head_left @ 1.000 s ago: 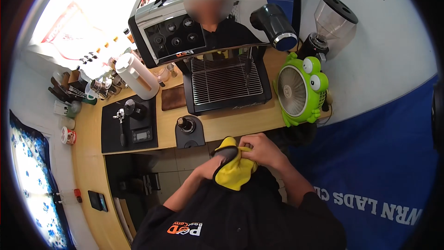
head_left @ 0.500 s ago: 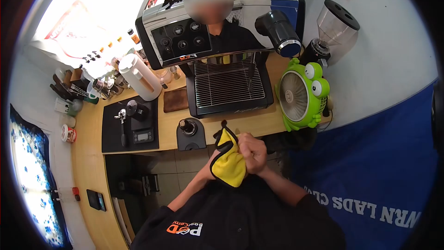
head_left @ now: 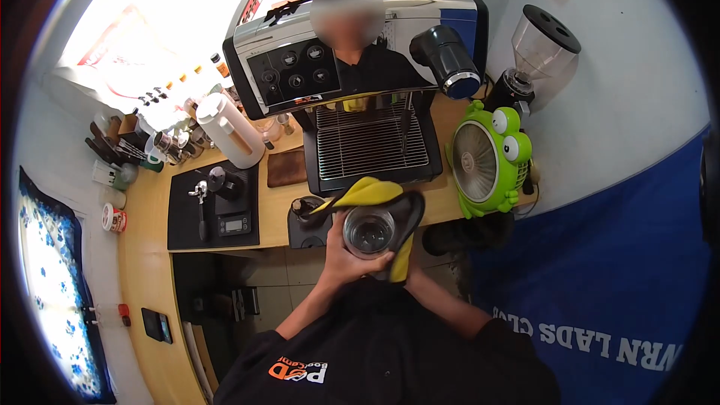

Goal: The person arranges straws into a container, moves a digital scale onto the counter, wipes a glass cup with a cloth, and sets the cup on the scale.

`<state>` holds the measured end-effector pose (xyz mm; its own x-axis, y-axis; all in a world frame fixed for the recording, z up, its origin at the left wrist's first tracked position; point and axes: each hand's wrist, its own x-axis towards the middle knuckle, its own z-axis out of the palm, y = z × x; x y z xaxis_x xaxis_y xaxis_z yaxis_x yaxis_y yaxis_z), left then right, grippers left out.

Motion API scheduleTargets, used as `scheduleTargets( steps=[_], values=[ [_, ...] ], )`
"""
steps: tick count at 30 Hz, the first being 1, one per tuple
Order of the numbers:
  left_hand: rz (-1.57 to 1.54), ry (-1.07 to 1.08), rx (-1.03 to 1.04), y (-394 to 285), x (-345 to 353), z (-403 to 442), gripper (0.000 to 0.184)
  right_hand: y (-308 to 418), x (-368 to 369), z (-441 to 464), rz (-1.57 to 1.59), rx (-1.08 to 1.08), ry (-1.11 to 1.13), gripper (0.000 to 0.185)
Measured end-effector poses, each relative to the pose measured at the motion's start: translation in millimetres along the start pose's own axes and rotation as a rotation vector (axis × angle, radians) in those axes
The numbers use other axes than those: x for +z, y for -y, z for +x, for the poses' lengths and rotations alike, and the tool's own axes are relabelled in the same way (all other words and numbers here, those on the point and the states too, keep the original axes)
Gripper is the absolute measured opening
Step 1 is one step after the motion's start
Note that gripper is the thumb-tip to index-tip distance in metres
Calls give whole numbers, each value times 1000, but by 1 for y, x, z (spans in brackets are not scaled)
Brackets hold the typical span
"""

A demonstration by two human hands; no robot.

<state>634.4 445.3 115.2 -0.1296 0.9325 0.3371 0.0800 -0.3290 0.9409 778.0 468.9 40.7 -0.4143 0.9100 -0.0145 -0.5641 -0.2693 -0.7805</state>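
Note:
A clear glass [head_left: 369, 232] is held in my left hand [head_left: 346, 259], with its round opening facing up toward the camera. My fingers wrap around its left and lower sides. A yellow and dark grey cloth [head_left: 371, 193] drapes behind the glass and down its right side. My right hand is hidden behind the cloth; only the wrist and forearm show below it. Just left of the cloth, a tamper [head_left: 301, 208] sits on a black stand [head_left: 307, 236] at the counter's front edge.
An espresso machine [head_left: 375, 151] stands behind the hands. To the right are a green frog-shaped fan [head_left: 510, 148] and a grinder [head_left: 546, 41]. On the left, a black mat [head_left: 180, 214] holds a portafilter [head_left: 201, 206] and a scale [head_left: 234, 225]. A white jug [head_left: 231, 133] stands behind.
The glass has come into view in my left hand. The cloth has spread out and risen behind it, and my right hand has gone out of sight behind the cloth.

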Motion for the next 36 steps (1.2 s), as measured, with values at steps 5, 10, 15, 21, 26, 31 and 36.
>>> scheduleTargets(
  steps=[5, 10, 15, 21, 26, 31, 36],
  values=[
    [140, 127, 181, 3, -2, 10, 94, 13, -3, 0, -391, -68, 96, 49],
    [103, 132, 228, 17, 5, -3, 96, 38, -4, 1, -788, -221, 74, 42],
    [-75, 191, 19, 15, 11, -8, 97, 39, -17, 3, -878, -195, 111, 45],
    [-33, 252, 193, -7, 16, -3, 98, 99, 27, -13, -873, -257, 136, 52],
    [24, 261, 217, -9, 8, 1, 99, 89, 20, -13, -848, -174, 157, 53],
    [-36, 228, 214, -13, 5, -3, 100, 102, 32, -15, -892, -145, 188, 53],
    [-52, 232, 186, -16, 2, -7, 100, 100, 34, -17, -1034, -249, 161, 46]
  ],
)
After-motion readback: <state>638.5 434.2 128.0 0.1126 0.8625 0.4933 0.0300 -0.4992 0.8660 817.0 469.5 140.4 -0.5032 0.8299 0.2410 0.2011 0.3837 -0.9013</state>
